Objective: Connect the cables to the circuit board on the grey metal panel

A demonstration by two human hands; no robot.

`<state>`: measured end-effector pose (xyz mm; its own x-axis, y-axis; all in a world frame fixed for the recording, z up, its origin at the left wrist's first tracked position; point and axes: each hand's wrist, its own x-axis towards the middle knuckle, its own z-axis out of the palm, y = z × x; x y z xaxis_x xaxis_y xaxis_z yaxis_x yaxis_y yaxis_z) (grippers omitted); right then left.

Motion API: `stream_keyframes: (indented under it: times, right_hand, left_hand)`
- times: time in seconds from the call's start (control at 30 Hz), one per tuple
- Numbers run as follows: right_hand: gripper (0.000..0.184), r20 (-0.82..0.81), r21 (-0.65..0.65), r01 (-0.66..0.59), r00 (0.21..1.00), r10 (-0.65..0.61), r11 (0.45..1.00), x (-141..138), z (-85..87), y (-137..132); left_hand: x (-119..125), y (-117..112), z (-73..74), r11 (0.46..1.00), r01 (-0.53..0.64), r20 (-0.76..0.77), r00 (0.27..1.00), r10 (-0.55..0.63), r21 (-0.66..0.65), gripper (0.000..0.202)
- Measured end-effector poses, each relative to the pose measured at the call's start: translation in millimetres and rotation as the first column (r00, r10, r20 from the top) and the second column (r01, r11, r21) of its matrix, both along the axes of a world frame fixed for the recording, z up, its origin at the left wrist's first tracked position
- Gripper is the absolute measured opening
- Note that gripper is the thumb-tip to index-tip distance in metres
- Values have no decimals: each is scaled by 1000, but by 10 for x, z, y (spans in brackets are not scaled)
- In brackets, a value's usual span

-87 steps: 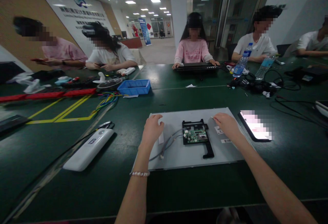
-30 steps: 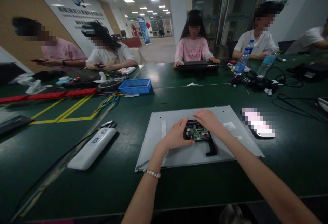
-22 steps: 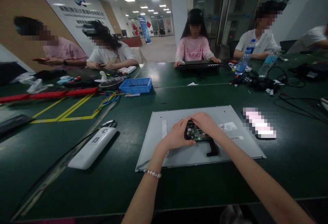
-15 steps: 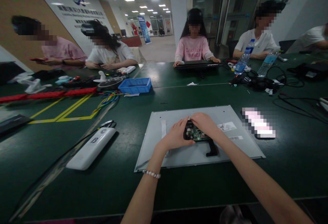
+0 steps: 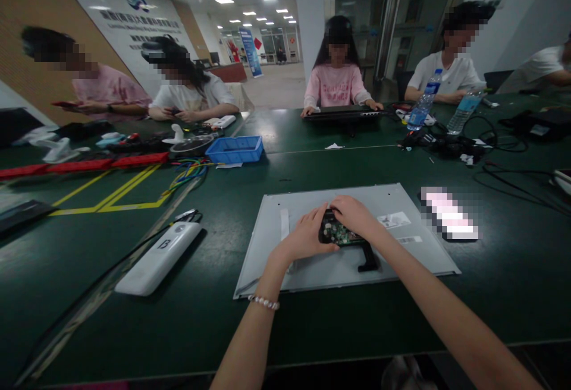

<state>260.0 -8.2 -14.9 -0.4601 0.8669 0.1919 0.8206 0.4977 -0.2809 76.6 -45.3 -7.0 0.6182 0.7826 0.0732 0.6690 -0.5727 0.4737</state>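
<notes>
A flat grey display panel lies on the green table in front of me. On its middle is a green circuit board in a black holder, with a black bracket sticking out at the lower right. My left hand grips the left side of the board, thumb along the near edge and fingers over the far edge. Bent over the board's far right edge, my right hand has its fingertips close to those of the left. The fingers hide part of the board.
A white power bank with a black cable lies left, a phone right of the panel. Beyond are a blue tray, water bottles and tangled cables. Several people sit around the table.
Both hands stay on the circuit board, the right one bending very slightly. The panel and the other things on the table have not visibly moved.
</notes>
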Motion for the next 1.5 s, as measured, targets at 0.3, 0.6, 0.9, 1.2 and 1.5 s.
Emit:
stream_keyframes:
  times: [0.3,0.6,0.9,1.2,1.5]
  right_hand:
    - [27,17,7,21,1000,-21,1000,4,32,-65]
    - [29,-67,21,81,995,-79,997,294,225,-102]
    - [33,-45,-159,298,950,-308,941,1249,92,-304]
    - [32,-155,-138,385,902,-404,913,1364,-91,-433]
    - [29,-190,-130,420,878,-439,898,1378,-103,-497]
  left_hand:
    - [1,-13,23,1000,7,-2,1000,-7,3,103]
    - [5,-34,41,999,11,-62,998,-9,32,103]
    - [51,-81,106,998,-6,-149,989,16,69,103]
    - [199,76,69,932,-214,-93,964,250,293,39]
    - [400,298,88,913,-183,-238,930,282,365,26]
